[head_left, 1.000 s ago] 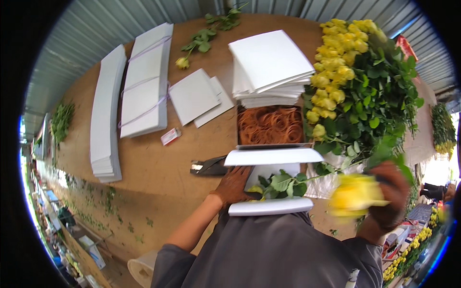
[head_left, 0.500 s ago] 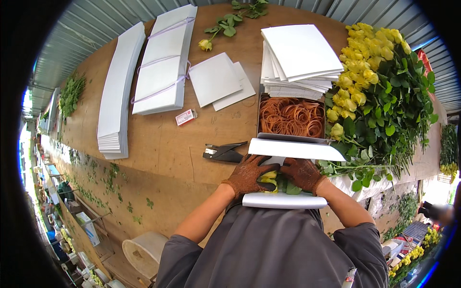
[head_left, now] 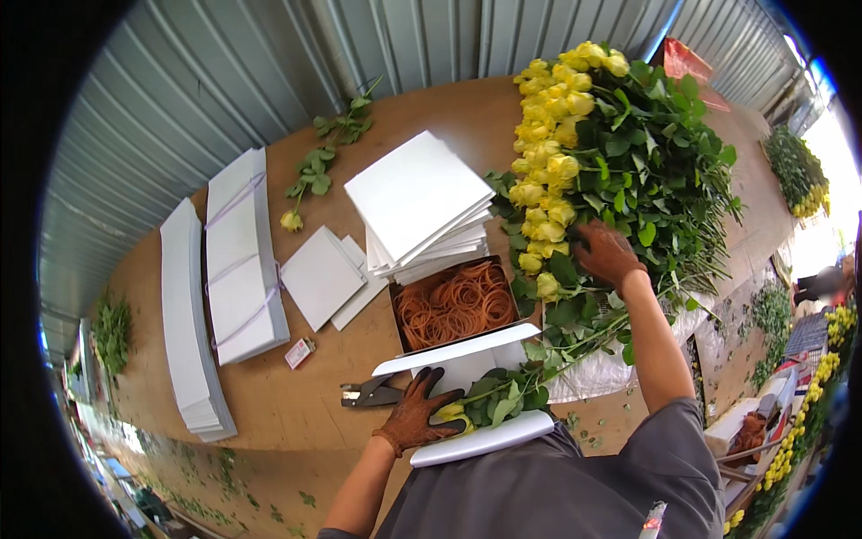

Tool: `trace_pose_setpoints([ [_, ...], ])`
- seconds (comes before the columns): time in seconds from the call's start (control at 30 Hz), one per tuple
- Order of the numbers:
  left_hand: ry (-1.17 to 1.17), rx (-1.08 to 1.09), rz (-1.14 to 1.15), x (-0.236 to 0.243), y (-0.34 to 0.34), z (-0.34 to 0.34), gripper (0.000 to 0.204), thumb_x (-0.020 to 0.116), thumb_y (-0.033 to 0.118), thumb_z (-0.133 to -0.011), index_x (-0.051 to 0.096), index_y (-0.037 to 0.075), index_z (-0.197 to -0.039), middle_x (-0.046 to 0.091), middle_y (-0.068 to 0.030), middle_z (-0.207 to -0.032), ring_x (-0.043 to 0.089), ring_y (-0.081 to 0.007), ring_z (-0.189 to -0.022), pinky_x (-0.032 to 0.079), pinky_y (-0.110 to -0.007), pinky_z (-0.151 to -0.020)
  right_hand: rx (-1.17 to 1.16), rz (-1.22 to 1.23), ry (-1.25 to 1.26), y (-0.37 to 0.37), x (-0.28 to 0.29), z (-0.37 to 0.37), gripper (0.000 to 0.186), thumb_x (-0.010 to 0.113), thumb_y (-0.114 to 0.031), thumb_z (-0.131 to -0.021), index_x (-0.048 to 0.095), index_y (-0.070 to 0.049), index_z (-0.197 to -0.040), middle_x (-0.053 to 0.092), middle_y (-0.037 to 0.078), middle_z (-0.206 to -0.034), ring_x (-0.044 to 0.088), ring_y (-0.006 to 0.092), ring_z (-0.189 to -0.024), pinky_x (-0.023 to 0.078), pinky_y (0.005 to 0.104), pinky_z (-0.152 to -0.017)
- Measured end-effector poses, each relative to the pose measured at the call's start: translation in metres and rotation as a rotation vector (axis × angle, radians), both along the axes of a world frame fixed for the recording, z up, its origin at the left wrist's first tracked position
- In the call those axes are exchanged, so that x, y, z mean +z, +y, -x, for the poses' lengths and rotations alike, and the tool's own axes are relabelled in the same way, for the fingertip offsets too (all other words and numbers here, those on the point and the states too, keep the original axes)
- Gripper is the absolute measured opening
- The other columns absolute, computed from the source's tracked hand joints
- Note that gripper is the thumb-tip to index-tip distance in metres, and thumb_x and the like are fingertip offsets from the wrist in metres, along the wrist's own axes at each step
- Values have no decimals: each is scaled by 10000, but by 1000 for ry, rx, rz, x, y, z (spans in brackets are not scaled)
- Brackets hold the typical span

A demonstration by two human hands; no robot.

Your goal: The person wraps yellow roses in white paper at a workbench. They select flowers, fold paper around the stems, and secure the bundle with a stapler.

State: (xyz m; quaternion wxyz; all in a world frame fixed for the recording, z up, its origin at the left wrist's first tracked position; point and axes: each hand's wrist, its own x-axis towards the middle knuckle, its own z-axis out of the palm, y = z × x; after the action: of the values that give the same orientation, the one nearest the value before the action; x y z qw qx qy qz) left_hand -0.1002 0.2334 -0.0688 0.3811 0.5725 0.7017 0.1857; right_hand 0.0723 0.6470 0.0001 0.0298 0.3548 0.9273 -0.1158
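Observation:
My left hand (head_left: 415, 415), in a brown glove with dark fingers, lies with fingers spread on yellow rose heads (head_left: 452, 415). These roses rest on a white sheet (head_left: 467, 366) whose far and near edges curl up; their leafy stems stretch to the right. Gloved the same way, my right hand (head_left: 612, 256) reaches into a big heap of yellow roses (head_left: 549, 171), by the heads and leaves at its near side. Leaves partly hide its fingertips, so I cannot make out whether a stem is between them.
Beyond the sheet stands a box of brown rubber bands (head_left: 458, 305), with a stack of white sheets (head_left: 417, 202) behind it. A black stapler-like tool (head_left: 371, 393) and a small red-and-white box (head_left: 300, 353) lie leftward. Tied white sheets (head_left: 242, 269) and a single rose (head_left: 292, 220) are farther off.
My right hand has left the roses on the white sheet and moved right and away to the rose heap. My left hand stays on the rose heads. The view has turned rightward.

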Motion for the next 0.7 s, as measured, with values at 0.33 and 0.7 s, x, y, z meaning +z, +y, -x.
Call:
trace_pose_setpoints([
  [0.33,-5,251,-25,-20,4,-14,443,723,356,-822,698,144,-1211,549,-203,-1317,441,-407,-1275,360,-479,-1083,83,59,333,17,-15,-43,286,712,-143,-827,681,-73,-1102,592,154,-1267,602,320,-1128,493,405,-957],
  [0.7,59,263,-149,-26,1,-15,369,765,275,-784,737,155,-1132,552,-183,-1315,454,-396,-1231,387,-472,-1057,-217,-163,979,-4,90,-109,330,577,49,-900,607,32,-1228,604,170,-1266,580,263,-1196,440,333,-1010],
])
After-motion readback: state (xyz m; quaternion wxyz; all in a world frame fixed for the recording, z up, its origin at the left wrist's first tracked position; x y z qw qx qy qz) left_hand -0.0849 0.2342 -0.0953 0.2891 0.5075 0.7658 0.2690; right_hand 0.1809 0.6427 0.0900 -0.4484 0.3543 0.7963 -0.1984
